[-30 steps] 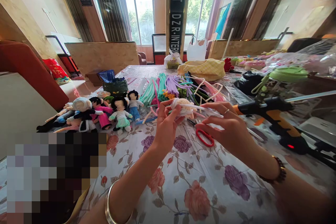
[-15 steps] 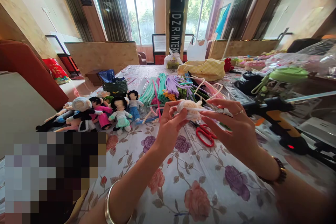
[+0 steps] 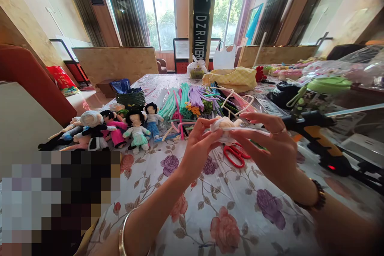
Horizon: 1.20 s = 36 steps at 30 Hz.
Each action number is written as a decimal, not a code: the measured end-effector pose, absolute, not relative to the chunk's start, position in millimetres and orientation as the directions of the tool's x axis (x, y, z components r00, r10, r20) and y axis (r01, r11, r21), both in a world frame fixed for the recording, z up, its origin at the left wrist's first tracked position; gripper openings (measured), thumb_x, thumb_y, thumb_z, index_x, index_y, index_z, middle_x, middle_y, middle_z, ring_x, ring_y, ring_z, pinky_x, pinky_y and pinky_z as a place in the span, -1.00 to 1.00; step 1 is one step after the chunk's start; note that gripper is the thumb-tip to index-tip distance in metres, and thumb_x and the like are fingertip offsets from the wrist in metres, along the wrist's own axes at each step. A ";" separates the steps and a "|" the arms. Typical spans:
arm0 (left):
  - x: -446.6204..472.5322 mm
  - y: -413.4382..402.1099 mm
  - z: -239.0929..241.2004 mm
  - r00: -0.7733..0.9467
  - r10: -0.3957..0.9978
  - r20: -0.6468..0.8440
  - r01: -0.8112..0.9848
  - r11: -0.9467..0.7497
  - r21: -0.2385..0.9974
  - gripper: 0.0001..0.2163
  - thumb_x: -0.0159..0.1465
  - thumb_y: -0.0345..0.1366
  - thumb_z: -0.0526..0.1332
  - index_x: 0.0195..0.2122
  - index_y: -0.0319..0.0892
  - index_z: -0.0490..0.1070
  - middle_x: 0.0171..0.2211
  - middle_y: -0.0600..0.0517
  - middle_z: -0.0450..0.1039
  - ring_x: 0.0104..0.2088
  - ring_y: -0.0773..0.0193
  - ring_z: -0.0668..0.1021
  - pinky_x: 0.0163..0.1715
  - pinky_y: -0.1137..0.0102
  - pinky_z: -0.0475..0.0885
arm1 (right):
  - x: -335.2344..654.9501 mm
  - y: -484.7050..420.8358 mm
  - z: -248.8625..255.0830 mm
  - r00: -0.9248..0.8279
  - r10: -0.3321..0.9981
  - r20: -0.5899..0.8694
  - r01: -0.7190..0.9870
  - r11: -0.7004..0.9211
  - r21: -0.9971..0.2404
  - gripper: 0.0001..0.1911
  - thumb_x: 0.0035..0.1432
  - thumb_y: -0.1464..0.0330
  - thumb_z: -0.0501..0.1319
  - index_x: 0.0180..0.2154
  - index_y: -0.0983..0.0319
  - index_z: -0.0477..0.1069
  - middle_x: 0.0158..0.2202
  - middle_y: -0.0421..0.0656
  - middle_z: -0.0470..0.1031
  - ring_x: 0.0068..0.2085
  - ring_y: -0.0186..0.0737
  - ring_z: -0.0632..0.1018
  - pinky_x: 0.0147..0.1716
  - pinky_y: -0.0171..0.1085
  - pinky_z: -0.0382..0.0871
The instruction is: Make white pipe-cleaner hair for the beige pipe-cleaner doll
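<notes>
My left hand (image 3: 198, 146) pinches a small cream fuzzy doll piece (image 3: 227, 123) that has white strands wound about it. From this piece a white pipe cleaner (image 3: 255, 129) runs to the right, held along the fingers of my right hand (image 3: 270, 148). The right fingertips are close against the piece, and its underside is partly hidden by both hands. On the tablecloth just below lie red-handled scissors (image 3: 234, 157), their blades out of sight behind the hands.
Several finished pipe-cleaner dolls (image 3: 136, 130) lie at the left beside a dark green basket (image 3: 130, 99). Bundles of coloured pipe cleaners (image 3: 195, 98) spread behind my hands. On the right are a glue gun (image 3: 322, 138) and a green-lidded jar (image 3: 328, 88). A yellow checked pouch (image 3: 231, 79) sits farther back.
Both hands and the doll piece have shifted slightly right. The piece has turned in the left fingers, and my right fingers have drawn in around the white pipe cleaner.
</notes>
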<state>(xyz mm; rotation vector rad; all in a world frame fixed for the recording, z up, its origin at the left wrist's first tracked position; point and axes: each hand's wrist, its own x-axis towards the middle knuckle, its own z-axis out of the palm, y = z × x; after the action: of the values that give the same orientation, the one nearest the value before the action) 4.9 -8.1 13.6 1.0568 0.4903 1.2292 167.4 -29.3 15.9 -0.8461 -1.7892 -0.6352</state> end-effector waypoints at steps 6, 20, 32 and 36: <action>6.0 -9.9 13.5 0.322 0.922 0.214 -0.507 -0.022 0.862 -0.85 0.09 -0.32 0.32 -0.38 -0.15 0.33 -0.24 0.13 0.46 -0.32 0.46 0.50 -0.32 0.54 0.41 | 168.7 -27.9 15.6 -0.278 0.241 0.930 0.779 0.623 0.071 -0.76 -0.01 0.51 0.35 -0.28 0.10 0.51 -0.07 -0.11 0.43 -0.10 -0.12 0.48 -0.16 -0.11 0.42; 6.5 -6.0 8.6 0.318 0.925 0.207 -0.505 -0.019 0.863 -0.88 0.12 -0.33 0.31 -0.30 -0.10 0.44 -0.29 0.13 0.52 -0.31 0.45 0.53 -0.30 0.55 0.42 | 175.4 -26.1 11.1 -0.481 0.206 0.852 0.746 0.608 0.274 -0.69 0.04 0.49 0.32 -0.15 0.09 0.46 0.05 -0.12 0.38 0.02 -0.10 0.39 -0.02 -0.08 0.35; 7.2 -5.0 6.6 0.296 0.914 0.276 -0.515 -0.091 0.852 -0.78 0.10 -0.30 0.32 -0.21 -0.06 0.44 -0.17 0.09 0.46 -0.23 0.38 0.49 -0.22 0.46 0.41 | 165.8 -27.1 13.7 -0.280 0.319 0.905 0.769 0.639 0.013 -0.82 0.17 0.47 0.21 -0.16 0.18 0.38 -0.31 -0.20 0.50 -0.30 -0.35 0.54 -0.30 -0.35 0.42; 6.6 -4.8 4.7 0.352 0.879 0.323 -0.478 -0.128 0.869 -0.57 -0.02 -0.36 0.40 -0.09 -0.03 0.42 -0.10 0.05 0.45 -0.12 0.28 0.47 -0.14 0.41 0.37 | 165.4 -27.7 12.6 -0.263 0.300 0.917 0.781 0.624 0.020 -0.81 0.18 0.49 0.19 -0.16 0.16 0.42 -0.34 -0.22 0.49 -0.34 -0.37 0.53 -0.34 -0.37 0.41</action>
<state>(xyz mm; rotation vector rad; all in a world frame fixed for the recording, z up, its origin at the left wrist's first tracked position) 6.6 -4.8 4.7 1.2023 0.4358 1.2275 165.4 -27.7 12.6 -0.8681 -1.8355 -0.5955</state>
